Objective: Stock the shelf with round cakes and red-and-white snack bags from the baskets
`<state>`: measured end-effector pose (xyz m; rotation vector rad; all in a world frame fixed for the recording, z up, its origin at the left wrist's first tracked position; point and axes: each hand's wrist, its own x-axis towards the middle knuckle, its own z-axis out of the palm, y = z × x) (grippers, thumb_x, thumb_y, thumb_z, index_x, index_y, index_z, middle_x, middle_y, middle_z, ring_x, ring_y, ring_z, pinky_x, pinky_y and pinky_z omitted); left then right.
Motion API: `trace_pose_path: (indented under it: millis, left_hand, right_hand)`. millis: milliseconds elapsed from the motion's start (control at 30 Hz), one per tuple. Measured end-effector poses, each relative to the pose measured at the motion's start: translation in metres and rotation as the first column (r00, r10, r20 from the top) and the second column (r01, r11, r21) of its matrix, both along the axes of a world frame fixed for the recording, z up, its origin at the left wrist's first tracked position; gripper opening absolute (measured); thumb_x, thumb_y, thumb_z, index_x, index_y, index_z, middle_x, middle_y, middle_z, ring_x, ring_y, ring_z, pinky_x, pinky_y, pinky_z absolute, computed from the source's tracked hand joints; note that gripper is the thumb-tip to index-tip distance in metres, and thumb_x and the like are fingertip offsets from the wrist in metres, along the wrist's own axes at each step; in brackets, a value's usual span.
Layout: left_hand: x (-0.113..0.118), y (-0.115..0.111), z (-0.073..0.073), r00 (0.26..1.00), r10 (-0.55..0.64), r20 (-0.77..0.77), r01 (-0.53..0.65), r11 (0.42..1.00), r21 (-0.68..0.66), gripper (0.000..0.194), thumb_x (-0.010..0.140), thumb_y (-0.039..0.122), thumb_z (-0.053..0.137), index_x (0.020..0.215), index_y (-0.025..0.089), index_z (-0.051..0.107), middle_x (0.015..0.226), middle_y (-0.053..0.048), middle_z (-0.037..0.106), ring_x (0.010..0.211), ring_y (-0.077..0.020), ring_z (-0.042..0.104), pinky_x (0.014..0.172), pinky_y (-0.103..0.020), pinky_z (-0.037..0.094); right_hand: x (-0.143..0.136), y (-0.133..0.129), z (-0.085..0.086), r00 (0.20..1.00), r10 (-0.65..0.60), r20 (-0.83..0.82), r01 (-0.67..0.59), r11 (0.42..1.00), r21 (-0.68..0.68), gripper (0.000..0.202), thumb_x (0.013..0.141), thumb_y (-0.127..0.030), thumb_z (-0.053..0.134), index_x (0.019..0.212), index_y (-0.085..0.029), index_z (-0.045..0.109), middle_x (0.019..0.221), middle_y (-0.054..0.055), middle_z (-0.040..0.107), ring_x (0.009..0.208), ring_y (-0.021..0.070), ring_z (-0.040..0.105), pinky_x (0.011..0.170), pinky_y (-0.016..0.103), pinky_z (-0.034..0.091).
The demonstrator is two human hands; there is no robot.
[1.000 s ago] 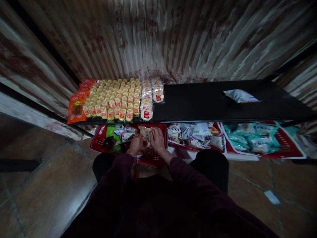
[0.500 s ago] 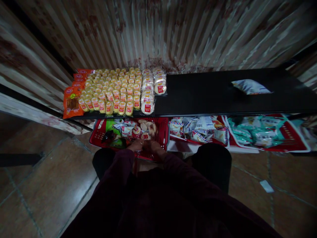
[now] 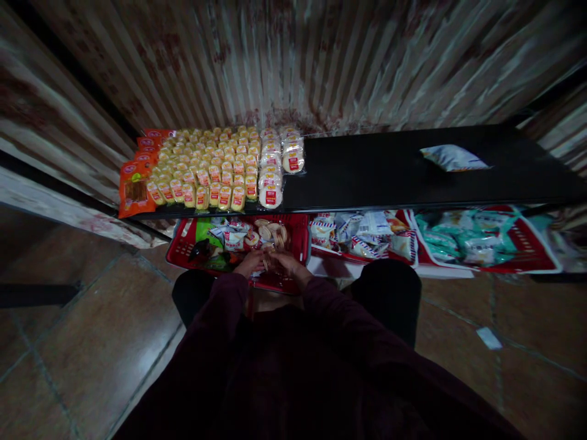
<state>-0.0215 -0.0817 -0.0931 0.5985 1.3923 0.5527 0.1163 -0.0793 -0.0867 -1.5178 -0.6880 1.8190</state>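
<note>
My left hand (image 3: 251,263) and my right hand (image 3: 285,261) meet over the near side of a red basket (image 3: 300,241). Their fingers are closed around wrapped round crackers (image 3: 266,261), seen edge-on between them; how many is hard to tell. Just beyond lie more wrapped round crackers (image 3: 270,232). To the left in the same basket are white snack packets (image 3: 233,237) and a green packet (image 3: 204,229). On the black shelf (image 3: 358,171) above, similar crackers in clear wrap (image 3: 270,189) overlap in two columns.
Left of the crackers stand rows of small yellow wrapped cakes (image 3: 208,165) and orange packets (image 3: 134,189). A white-blue packet (image 3: 454,157) lies on the shelf's right. Beneath are baskets of striped packets (image 3: 367,235) and teal packets (image 3: 481,241). My knee (image 3: 389,299) is close to the baskets.
My hands have come up slightly and drawn together around the crackers, which now show between the fingers. The view has shifted a little; the shelf goods stay as they were.
</note>
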Motion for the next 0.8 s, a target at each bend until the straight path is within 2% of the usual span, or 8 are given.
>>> trace_pose_path:
  millis: [67,133,267,433,600,800]
  left_hand:
    - [0.002,-0.001,0.003,0.998,0.062,0.03,-0.061,0.998,-0.035,0.032,0.08,0.042,0.06,0.102,0.019,0.06,0.098,-0.009,0.067,0.076,-0.0154,0.064,0.074,-0.03,0.052]
    - [0.004,-0.001,0.006,0.991,0.119,0.053,-0.115,0.991,-0.074,0.035,0.082,0.048,0.056,0.101,0.019,0.06,0.1,-0.009,0.066,0.077,-0.0163,0.063,0.074,-0.033,0.053]
    - [0.006,-0.002,0.011,0.988,0.152,0.021,-0.15,0.984,-0.092,0.028,0.079,0.042,0.061,0.095,0.018,0.061,0.089,-0.006,0.067,0.074,-0.0169,0.062,0.073,-0.035,0.052]
    - [0.006,-0.006,0.018,0.979,0.199,-0.039,-0.202,0.976,-0.079,0.02,0.081,0.027,0.058,0.098,0.017,0.06,0.077,-0.004,0.066,0.066,-0.015,0.062,0.069,-0.033,0.053]
    - [0.009,-0.01,0.028,0.967,0.253,-0.034,-0.254,0.967,-0.036,0.021,0.079,0.025,0.061,0.098,0.016,0.06,0.077,-0.005,0.068,0.066,-0.0149,0.064,0.065,-0.028,0.053]
    - [0.013,-0.015,0.039,0.949,0.315,0.008,-0.315,0.948,0.035,0.026,0.077,0.026,0.064,0.102,0.016,0.061,0.074,-0.004,0.069,0.063,-0.0145,0.065,0.059,-0.024,0.051]
  right_hand:
    - [-0.001,-0.001,0.005,0.997,0.025,-0.074,-0.031,0.996,-0.08,0.022,0.086,-0.035,0.058,0.092,-0.014,0.063,0.082,0.005,0.067,0.065,0.0148,0.061,0.057,0.028,0.051]
    - [-0.003,-0.004,0.011,0.99,-0.011,-0.143,-0.01,0.989,-0.149,0.021,0.086,-0.037,0.057,0.087,-0.016,0.062,0.072,0.003,0.066,0.057,0.0127,0.058,0.052,0.024,0.047]
    - [-0.007,-0.014,0.018,0.979,-0.131,-0.155,0.097,0.973,-0.207,0.013,0.085,-0.028,0.056,0.079,-0.018,0.06,0.063,-0.001,0.062,0.051,0.0098,0.053,0.049,0.021,0.045]
    - [-0.007,-0.022,0.017,0.971,-0.199,-0.135,0.174,0.969,-0.176,0.012,0.082,-0.018,0.053,0.072,-0.017,0.058,0.055,-0.003,0.056,0.048,0.0086,0.05,0.046,0.018,0.041]
    - [-0.004,-0.025,0.018,0.955,-0.268,-0.129,0.256,0.961,-0.1,0.004,0.073,-0.015,0.058,0.074,-0.018,0.056,0.055,-0.005,0.057,0.048,0.0081,0.051,0.048,0.018,0.042]
    - [-0.002,-0.033,0.027,0.935,-0.323,-0.143,0.32,0.946,-0.046,0.02,0.069,-0.013,0.059,0.087,-0.019,0.056,0.059,-0.005,0.06,0.05,0.01,0.054,0.048,0.02,0.044]
